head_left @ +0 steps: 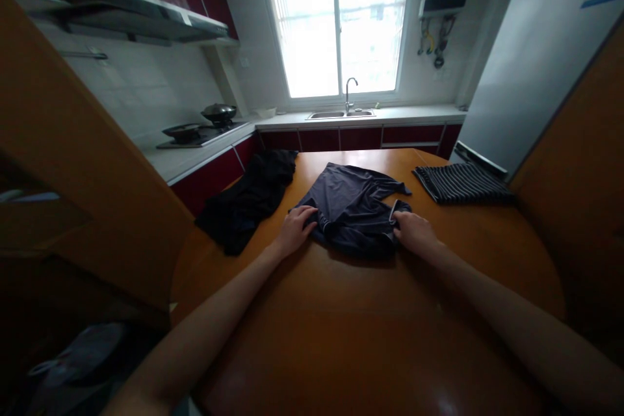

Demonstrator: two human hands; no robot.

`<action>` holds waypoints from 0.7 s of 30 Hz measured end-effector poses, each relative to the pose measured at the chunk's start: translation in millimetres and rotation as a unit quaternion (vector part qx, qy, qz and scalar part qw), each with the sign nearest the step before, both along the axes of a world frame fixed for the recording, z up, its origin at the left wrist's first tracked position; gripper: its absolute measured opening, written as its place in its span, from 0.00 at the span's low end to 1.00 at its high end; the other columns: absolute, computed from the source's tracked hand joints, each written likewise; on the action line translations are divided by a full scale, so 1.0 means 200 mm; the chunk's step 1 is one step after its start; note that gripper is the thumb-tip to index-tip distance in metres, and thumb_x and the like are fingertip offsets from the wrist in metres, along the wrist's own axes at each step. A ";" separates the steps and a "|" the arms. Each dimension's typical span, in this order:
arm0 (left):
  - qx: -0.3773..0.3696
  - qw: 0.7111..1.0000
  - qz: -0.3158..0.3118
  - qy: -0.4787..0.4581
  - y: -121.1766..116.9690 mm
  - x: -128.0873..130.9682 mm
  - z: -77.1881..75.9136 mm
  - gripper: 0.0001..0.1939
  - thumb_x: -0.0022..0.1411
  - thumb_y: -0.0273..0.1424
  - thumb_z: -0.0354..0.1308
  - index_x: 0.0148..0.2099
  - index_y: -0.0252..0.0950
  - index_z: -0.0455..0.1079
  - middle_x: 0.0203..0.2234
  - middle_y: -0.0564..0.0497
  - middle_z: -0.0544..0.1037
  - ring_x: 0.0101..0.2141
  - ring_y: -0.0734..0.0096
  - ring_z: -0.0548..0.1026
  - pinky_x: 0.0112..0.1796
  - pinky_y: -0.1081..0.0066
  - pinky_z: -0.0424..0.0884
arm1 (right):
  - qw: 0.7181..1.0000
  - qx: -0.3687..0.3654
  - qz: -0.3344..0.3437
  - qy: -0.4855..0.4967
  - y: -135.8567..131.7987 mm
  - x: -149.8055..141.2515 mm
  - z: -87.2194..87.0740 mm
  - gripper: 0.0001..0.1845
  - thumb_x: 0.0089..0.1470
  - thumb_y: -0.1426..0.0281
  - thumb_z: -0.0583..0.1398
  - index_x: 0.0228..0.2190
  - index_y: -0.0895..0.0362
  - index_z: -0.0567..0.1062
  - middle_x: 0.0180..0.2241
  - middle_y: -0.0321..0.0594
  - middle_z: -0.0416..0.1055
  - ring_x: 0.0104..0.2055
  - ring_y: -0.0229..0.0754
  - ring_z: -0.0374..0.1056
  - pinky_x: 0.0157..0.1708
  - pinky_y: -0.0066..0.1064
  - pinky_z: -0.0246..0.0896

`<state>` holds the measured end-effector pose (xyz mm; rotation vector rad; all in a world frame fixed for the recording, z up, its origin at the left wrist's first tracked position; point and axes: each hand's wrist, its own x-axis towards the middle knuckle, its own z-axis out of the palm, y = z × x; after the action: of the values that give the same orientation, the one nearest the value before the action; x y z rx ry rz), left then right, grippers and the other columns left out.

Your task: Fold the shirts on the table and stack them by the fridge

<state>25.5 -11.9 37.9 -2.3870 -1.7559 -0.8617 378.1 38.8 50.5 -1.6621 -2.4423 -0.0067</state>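
The dark garment [348,198] lies on the table [361,331] at 12 o'clock. At its 8 o'clock, the left hand [295,230] pinches an edge; at 4 o'clock, the right hand [418,234] pinches a pale-trimmed edge. Apparent step: arranging the near side. Next move calls for even, two-handed tension. Black cloth [253,198]: 9 o'clock; striped cloth [463,182]: 3 o'clock.

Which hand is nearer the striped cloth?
The right hand: left of the striped cloth, nearer the camera. The left hand: farther left, at the left edge of the navy garment.
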 end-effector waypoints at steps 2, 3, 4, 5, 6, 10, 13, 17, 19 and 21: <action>0.032 0.999 -0.026 0.031 -0.03 0.07 0.03 0.23 0.68 0.29 0.57 0.64 0.41 0.65 0.60 0.44 0.69 0.60 0.56 0.66 0.60 0.54 0.62 | 0.999 -0.010 -0.037 0.016 0.03 0.03 0.02 0.13 0.58 0.70 0.58 0.45 0.54 0.76 0.43 0.48 0.78 0.45 0.53 0.74 0.40 0.37 0.64; 0.040 0.997 -0.043 0.046 -0.05 0.10 0.04 0.26 0.68 0.28 0.57 0.66 0.42 0.63 0.62 0.45 0.67 0.61 0.56 0.63 0.61 0.53 0.60 | 0.998 -0.012 -0.057 0.026 0.05 0.05 0.03 0.13 0.59 0.69 0.58 0.45 0.53 0.76 0.43 0.48 0.78 0.45 0.53 0.75 0.40 0.37 0.64; 0.043 0.995 -0.059 0.061 -0.06 0.12 0.05 0.27 0.67 0.26 0.56 0.67 0.44 0.62 0.64 0.45 0.65 0.63 0.55 0.62 0.62 0.52 0.58 | 0.996 -0.014 -0.075 0.037 0.07 0.07 0.04 0.14 0.59 0.68 0.58 0.46 0.53 0.76 0.43 0.49 0.78 0.45 0.53 0.75 0.40 0.37 0.65; 0.040 0.994 -0.072 0.075 -0.07 0.14 0.05 0.28 0.67 0.25 0.56 0.67 0.45 0.62 0.64 0.46 0.64 0.63 0.55 0.61 0.62 0.51 0.57 | 0.994 -0.015 -0.094 0.049 0.09 0.10 0.05 0.15 0.58 0.68 0.58 0.47 0.53 0.76 0.44 0.49 0.78 0.46 0.53 0.75 0.40 0.37 0.65; 0.033 0.992 -0.081 0.087 -0.07 0.16 0.05 0.27 0.67 0.24 0.56 0.66 0.45 0.64 0.64 0.47 0.65 0.63 0.55 0.60 0.62 0.50 0.57 | 0.992 -0.015 -0.112 0.061 0.12 0.14 0.07 0.16 0.58 0.67 0.58 0.48 0.53 0.76 0.44 0.49 0.78 0.46 0.54 0.75 0.40 0.37 0.65; 0.009 0.990 -0.088 0.107 -0.05 0.15 0.02 0.20 0.65 0.23 0.57 0.57 0.44 0.73 0.60 0.47 0.70 0.62 0.54 0.63 0.61 0.49 0.58 | 0.981 -0.021 -0.173 0.081 0.23 0.31 0.10 0.21 0.55 0.69 0.59 0.50 0.54 0.75 0.45 0.50 0.78 0.45 0.54 0.75 0.41 0.37 0.65; 0.009 0.991 -0.087 0.105 -0.03 0.12 0.00 0.17 0.64 0.23 0.58 0.54 0.42 0.75 0.59 0.48 0.72 0.61 0.55 0.64 0.60 0.51 0.60 | 0.975 -0.038 -0.206 0.070 0.31 0.46 0.11 0.21 0.51 0.70 0.60 0.48 0.55 0.77 0.45 0.52 0.78 0.46 0.54 0.75 0.40 0.37 0.65; -0.003 0.990 -0.100 0.103 -0.01 0.12 -0.02 0.23 0.63 0.20 0.55 0.59 0.42 0.72 0.60 0.48 0.72 0.62 0.57 0.64 0.60 0.53 0.59 | 0.963 -0.105 -0.246 0.020 0.35 0.61 0.11 0.17 0.48 0.69 0.63 0.42 0.57 0.80 0.42 0.54 0.78 0.43 0.56 0.75 0.38 0.39 0.66; -0.015 0.988 -0.115 0.100 -0.01 0.12 -0.02 0.28 0.63 0.18 0.52 0.62 0.43 0.68 0.60 0.48 0.71 0.63 0.58 0.64 0.60 0.53 0.58 | 0.956 -0.150 -0.250 -0.019 0.34 0.64 0.12 0.16 0.46 0.68 0.66 0.40 0.58 0.81 0.41 0.54 0.78 0.43 0.57 0.75 0.38 0.41 0.66; -0.028 0.986 -0.130 0.096 -0.02 0.13 -0.01 0.31 0.63 0.17 0.49 0.65 0.42 0.64 0.61 0.48 0.71 0.63 0.60 0.63 0.60 0.54 0.58 | 0.956 -0.155 -0.246 -0.040 0.33 0.64 0.13 0.17 0.47 0.66 0.67 0.40 0.59 0.80 0.42 0.55 0.78 0.44 0.58 0.75 0.39 0.42 0.67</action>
<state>52.1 -16.1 35.1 -2.6743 -1.4414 -0.5840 506.4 105.3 77.3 -2.4120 -2.0927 0.2560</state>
